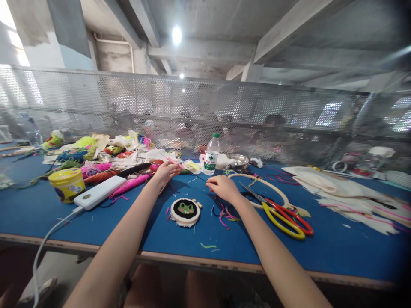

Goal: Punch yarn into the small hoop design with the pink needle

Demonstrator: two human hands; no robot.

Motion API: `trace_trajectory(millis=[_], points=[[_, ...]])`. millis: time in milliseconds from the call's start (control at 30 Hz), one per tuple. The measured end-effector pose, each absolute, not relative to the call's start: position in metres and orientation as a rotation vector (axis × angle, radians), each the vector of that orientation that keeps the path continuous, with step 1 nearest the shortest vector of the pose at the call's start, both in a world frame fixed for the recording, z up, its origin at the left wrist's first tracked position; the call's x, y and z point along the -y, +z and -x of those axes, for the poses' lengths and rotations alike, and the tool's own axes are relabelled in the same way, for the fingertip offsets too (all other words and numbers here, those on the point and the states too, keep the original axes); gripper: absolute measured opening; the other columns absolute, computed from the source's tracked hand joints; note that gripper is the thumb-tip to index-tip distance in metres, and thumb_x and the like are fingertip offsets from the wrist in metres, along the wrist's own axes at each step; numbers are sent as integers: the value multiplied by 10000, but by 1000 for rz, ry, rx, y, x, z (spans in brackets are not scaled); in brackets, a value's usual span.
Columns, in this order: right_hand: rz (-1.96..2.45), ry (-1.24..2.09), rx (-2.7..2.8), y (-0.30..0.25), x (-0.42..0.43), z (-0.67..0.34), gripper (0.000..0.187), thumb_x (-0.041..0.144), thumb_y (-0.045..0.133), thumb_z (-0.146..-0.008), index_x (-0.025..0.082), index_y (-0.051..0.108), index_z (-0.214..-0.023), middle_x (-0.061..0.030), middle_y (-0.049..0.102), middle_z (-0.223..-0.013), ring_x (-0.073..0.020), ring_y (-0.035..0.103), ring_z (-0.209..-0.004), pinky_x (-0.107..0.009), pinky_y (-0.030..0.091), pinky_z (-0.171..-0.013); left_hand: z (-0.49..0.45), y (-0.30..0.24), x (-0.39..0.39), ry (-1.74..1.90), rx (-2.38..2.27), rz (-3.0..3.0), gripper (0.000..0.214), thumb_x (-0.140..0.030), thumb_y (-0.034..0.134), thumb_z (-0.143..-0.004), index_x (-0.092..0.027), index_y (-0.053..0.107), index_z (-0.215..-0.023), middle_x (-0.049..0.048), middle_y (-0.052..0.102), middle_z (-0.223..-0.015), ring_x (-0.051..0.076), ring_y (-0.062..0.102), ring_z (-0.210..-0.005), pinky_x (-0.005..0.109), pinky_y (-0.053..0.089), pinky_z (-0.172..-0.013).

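My left hand is closed on a slim pink punch needle, its thin tip pointing up and left. A dark strand of yarn stretches from there to my right hand, whose fingers pinch its end. Below and between both hands lies a small round embroidery hoop with a green frog face with pink cheeks on black. Loose pink and dark yarn scraps lie under my right wrist. Beside my right forearm rest scissors with yellow and red handles, partly over a larger wooden hoop.
A heap of coloured yarn and cloth covers the back left. Nearer are a yellow tub and a white power bank with a cable. A water bottle and metal bowl stand behind; folded cream cloth lies right.
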State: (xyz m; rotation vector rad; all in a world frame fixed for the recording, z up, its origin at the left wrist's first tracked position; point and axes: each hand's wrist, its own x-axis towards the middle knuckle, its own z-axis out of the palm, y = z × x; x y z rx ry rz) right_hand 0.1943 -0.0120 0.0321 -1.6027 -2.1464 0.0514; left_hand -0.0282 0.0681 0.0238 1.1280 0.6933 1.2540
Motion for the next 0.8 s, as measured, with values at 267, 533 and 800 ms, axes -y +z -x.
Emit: trace_trajectory(millis=[267, 533, 800], points=[[1512, 100, 2204, 28, 10, -190, 235, 262, 466, -802, 214, 640, -653, 14, 654, -624, -122, 558, -588, -215, 310, -538, 4, 15, -59, 1023, -680, -1314, 232, -230, 746, -597, -84, 599, -702, 119, 682, -733, 145, 635, -645, 240, 496, -628], [1473, 110, 2204, 22, 7, -187, 225, 312, 470, -811, 220, 654, -718, -6, 657, -658, -148, 576, -617, -228, 338, -552, -8, 8, -57, 989, -698, -1375, 292, -269, 775, -540, -98, 591, -690, 74, 665, -642, 154, 634, -634, 270, 494, -638], [1419, 67, 2091, 20, 5, -192, 275, 293, 593, -736, 226, 570, -1002, -28, 647, -982, -172, 591, -881, -257, 417, -713, 3, 13, -62, 1095, -698, -1404, 332, -401, 721, -588, -88, 670, -687, 139, 690, -830, 128, 614, -639, 221, 470, -610]])
